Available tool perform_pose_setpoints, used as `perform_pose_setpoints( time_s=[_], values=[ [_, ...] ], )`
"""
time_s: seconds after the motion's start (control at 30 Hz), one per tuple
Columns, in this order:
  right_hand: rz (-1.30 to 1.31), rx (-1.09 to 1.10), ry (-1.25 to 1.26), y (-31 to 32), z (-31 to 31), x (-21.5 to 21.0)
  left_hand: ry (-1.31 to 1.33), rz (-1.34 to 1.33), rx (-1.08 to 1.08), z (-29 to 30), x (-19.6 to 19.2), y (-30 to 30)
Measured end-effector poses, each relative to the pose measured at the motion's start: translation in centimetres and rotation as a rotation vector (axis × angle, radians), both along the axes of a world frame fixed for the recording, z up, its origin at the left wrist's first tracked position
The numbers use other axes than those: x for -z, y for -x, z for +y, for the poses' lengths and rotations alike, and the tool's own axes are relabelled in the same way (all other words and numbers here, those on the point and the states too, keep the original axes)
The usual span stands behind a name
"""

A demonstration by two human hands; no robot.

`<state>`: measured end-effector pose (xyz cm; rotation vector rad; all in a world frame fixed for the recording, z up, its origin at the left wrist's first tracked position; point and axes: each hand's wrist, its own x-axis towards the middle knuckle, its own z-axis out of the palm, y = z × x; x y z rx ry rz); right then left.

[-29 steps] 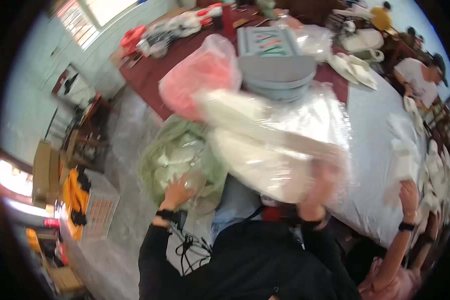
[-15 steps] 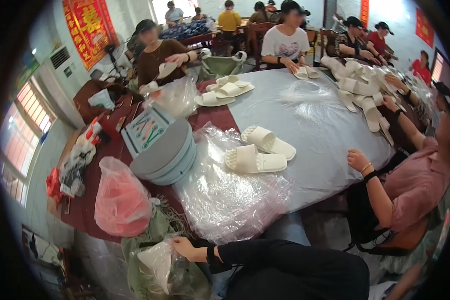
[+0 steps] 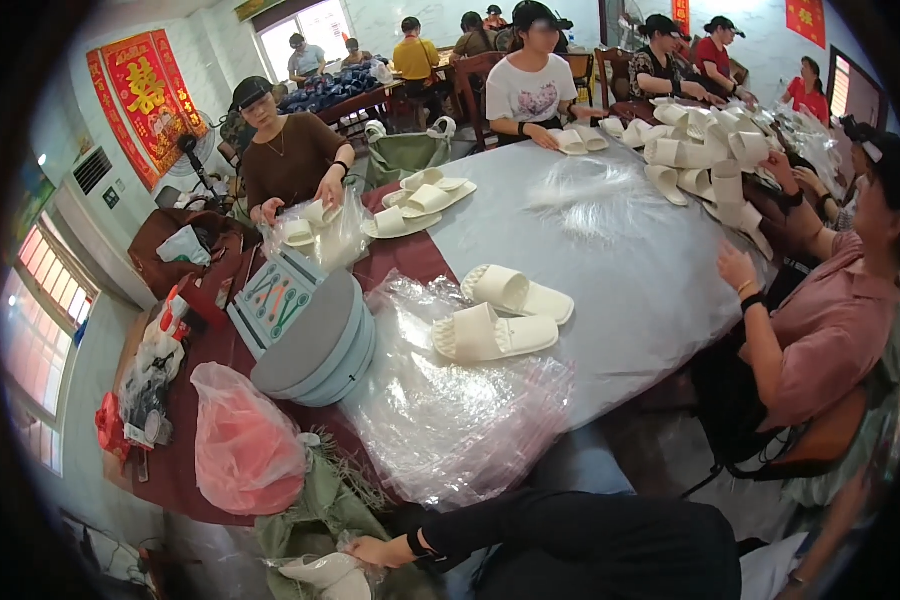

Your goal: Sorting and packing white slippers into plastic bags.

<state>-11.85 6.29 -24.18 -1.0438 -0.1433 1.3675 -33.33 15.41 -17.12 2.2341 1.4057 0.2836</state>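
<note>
At the lower edge, my left hand is closed on the top of a clear plastic bag. In the bag lies a cream slipper, over the mouth of a green woven sack at the left of my body. My right hand is out of view. On the table in front of me, a pair of cream slippers rests toe to heel, partly on a stack of clear plastic bags.
Left of the bags stand a grey-blue rounded box and a pink-filled plastic bag. Across the table, people handle slippers; a heap of slippers lies far right. A person in pink sits close at my right.
My left hand has lowered the bagged slipper further into the sack. The person in brown has brought a slipper down into a clear bag. My view has shifted slightly.
</note>
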Motion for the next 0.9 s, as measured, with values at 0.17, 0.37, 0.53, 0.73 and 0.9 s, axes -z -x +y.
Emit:
perform_pose_setpoints(
  time_s=[0.17,0.37,0.53,0.73,0.9],
  values=[
    [-0.97,0.466,-0.044,-0.2,2.3,6.1,0.093,0.023,0.34,-2.8,-3.2,-3.7],
    [-1.511,-0.347,0.192,0.0,-3.3,-1.8,0.057,0.413,0.501,-3.2,-5.7,-3.1],
    [-2.014,-0.396,0.236,1.5,-4.2,-0.7,0.107,0.516,0.58,-2.9,-4.3,-6.0],
    [-1.949,-0.603,0.202,2.3,-5.1,-5.2,0.078,0.644,0.554,1.9,0.9,-5.0],
    [-1.931,-0.454,-0.272,1.0,-6.3,-4.8,-0.036,0.568,0.392,1.2,2.2,-7.2]
  ],
)
